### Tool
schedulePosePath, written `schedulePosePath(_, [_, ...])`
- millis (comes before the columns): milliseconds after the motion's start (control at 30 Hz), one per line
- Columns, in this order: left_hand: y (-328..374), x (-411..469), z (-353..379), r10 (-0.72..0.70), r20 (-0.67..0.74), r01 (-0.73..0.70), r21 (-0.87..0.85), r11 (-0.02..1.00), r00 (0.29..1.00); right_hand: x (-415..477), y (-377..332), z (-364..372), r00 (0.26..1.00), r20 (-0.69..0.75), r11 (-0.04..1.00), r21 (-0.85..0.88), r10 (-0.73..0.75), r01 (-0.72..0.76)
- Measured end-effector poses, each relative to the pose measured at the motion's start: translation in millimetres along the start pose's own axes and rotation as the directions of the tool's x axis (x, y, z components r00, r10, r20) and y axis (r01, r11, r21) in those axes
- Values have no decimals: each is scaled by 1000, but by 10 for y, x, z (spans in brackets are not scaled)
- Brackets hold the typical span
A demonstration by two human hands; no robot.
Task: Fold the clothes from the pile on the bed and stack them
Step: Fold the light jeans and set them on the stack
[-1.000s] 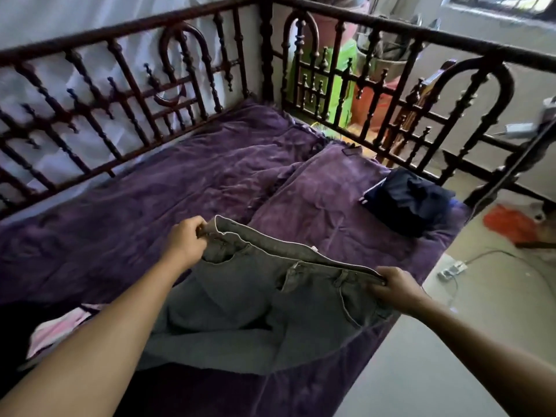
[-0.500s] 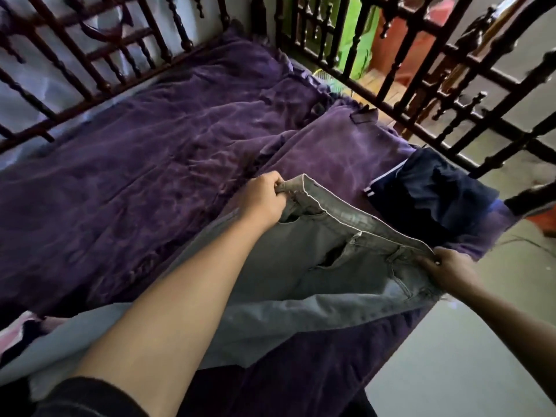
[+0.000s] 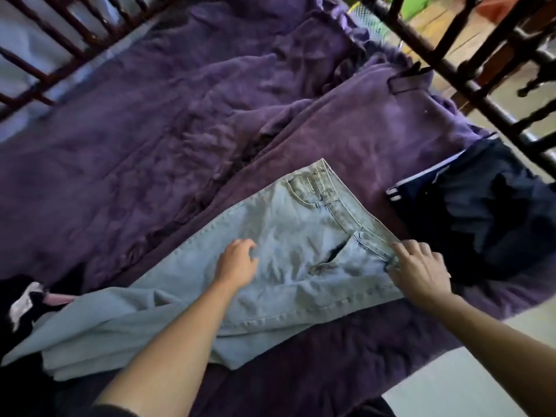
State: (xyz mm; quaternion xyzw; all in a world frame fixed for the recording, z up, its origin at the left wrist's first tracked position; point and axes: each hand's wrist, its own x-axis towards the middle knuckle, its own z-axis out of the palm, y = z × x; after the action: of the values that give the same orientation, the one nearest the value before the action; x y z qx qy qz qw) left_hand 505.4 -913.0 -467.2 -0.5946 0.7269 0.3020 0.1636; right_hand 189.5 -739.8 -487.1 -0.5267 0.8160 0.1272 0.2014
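Note:
A pair of light grey-blue jeans (image 3: 288,230) lies flat on the purple bedspread (image 3: 150,152), waistband toward the right, legs running down to the lower left. My left hand (image 3: 237,263) rests on the seat of the jeans, fingers loosely curled, holding nothing. My right hand (image 3: 418,269) presses on the near end of the waistband, fingers spread over the cloth. A folded dark navy garment (image 3: 487,212) with white stripes lies just right of the waistband. At the far left edge sits a dark heap of clothes (image 3: 24,305) with pink and white parts.
A dark wooden bed rail (image 3: 469,76) with turned spindles runs along the far right side, and another rail (image 3: 60,46) along the top left. A pale floor (image 3: 481,380) shows past the bed's near right edge.
The jeans were held up by the waistband in both hands; now they lie spread flat on the bed. My left hand has let go and moved onto the seat. The camera tilted down.

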Motion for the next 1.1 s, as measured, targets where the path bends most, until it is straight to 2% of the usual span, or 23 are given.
schedulePosePath(100, [-660,-466,302,-119,165,82,214,973,979,-48,-555,-29,963,59,963,69,-263,259])
schedulePosePath(200, [-1199,-869,549,-264,221,186,322,928,939,-134,-1149,78,862,123,870,102,-492,482])
schedulePosePath(367, [-1844,-1150,799,-388,132,370,141,918,912,-302,-2057,543,693,191,715,98,-696,692])
schedulePosePath(433, [-2055,-1195,938,-388,115,386,46,921,914,-338,-2409,759,692,215,718,66,-689,693])
schedulePosePath(500, [-2215,-1249,1059,-355,76,357,-5,934,932,-354,-2688,923,749,228,771,12,-622,637])
schedulePosePath(567, [-2357,-1322,1124,-306,8,306,14,952,952,-430,-2876,1006,763,202,761,-102,-615,640])
schedulePosePath(600, [-2434,-1366,1138,-285,-31,287,54,957,958,-503,-2922,1018,749,151,738,-132,-645,662])
schedulePosePath(667, [-2583,-1433,1132,-251,-127,268,138,953,960,-731,-2888,978,709,-2,707,-84,-705,702])
schedulePosePath(733, [-2723,-1444,1076,-211,-227,260,209,943,951,-1009,-2706,948,636,-227,655,-11,-737,756])
schedulePosePath(767, [-2799,-1421,1046,-193,-271,261,242,935,943,-1164,-2589,943,599,-271,623,-5,-753,782])
schedulePosePath(867, [-3041,-1330,976,-180,-365,288,267,920,913,-1548,-2265,974,560,-204,574,-6,-803,819])
schedulePosePath(933, [-3171,-1299,990,-148,-329,258,319,912,933,-1734,-2102,1060,574,-149,584,-30,-805,811])
schedulePosePath(1000, [-3216,-1387,1073,-76,-228,163,391,906,971,-1891,-2045,1142,617,-81,622,-55,-782,781])
schedulePosePath(1033, [-3223,-1505,1137,-45,-204,120,370,921,978,-1971,-2058,1177,655,-19,655,-70,-755,753])
schedulePosePath(1100, [-3258,-1870,1334,-46,-213,103,266,959,976,-2138,-2131,1268,731,208,721,-134,-650,680])
